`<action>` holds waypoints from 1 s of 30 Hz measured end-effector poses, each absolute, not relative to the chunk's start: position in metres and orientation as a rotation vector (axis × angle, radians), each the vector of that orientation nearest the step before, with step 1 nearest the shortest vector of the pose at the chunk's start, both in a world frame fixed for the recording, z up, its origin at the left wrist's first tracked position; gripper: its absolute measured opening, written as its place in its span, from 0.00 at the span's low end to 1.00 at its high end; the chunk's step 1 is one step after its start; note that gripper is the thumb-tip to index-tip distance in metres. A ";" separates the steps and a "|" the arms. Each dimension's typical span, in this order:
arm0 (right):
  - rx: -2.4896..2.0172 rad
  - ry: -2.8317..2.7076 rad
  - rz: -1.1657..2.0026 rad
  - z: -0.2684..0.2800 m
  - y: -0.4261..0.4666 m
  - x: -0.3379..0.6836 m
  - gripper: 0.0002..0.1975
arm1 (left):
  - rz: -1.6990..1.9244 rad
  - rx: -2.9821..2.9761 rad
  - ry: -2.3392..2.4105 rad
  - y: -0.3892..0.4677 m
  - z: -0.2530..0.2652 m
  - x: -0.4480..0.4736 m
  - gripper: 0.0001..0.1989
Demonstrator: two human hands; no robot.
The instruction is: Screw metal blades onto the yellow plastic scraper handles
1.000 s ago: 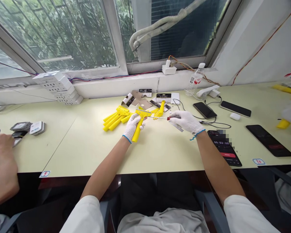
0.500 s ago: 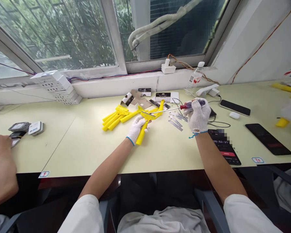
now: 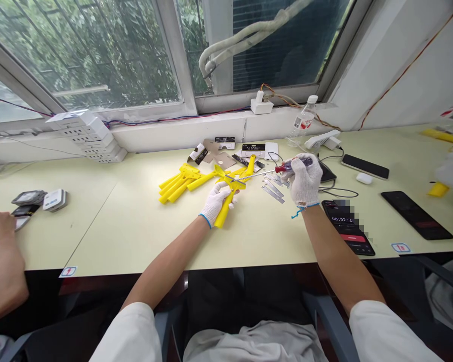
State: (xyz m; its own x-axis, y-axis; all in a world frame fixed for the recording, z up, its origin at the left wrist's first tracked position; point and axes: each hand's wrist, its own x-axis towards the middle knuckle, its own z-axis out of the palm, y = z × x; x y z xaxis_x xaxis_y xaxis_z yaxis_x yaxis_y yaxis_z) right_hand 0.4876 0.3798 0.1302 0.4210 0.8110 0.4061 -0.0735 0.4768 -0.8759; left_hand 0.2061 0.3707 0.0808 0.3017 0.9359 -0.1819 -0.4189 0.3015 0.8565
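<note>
In a white knit glove, my left hand (image 3: 216, 201) is closed around the handle of a yellow scraper (image 3: 222, 213), whose head carries a metal blade. My right hand (image 3: 305, 181), gloved too, grips a screwdriver (image 3: 285, 167) with a red and purple handle. Its long shaft points left, and the tip is at the scraper's head; whether it sits in a screw is too small to tell. Several metal blades (image 3: 274, 191) and tiny screws lie between the hands. More yellow scraper parts (image 3: 179, 186) are piled left of the held scraper, with others behind it.
Cardboard packaging (image 3: 222, 157) lies at the back. A plastic bottle (image 3: 304, 120), a power strip (image 3: 322, 140), cables and several phones (image 3: 417, 215) are on the right. White boxes (image 3: 88, 133) stand at the back left. Other people's arms (image 3: 2, 256) reach in at both sides.
My left hand and the scraper have shifted slightly right and down. My right hand with the screwdriver has moved a little left, its tip still at the scraper's head.
</note>
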 end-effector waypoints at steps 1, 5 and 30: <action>-0.918 -0.986 0.659 0.130 0.380 0.488 0.20 | 1.036 0.793 0.793 0.371 0.080 0.206 0.31; -0.929 -0.994 0.652 0.129 0.380 0.487 0.21 | 1.038 0.798 0.787 0.371 0.079 0.206 0.31; -0.873 -1.205 0.608 0.141 0.361 0.480 0.21 | 1.055 0.847 0.881 0.372 0.077 0.205 0.27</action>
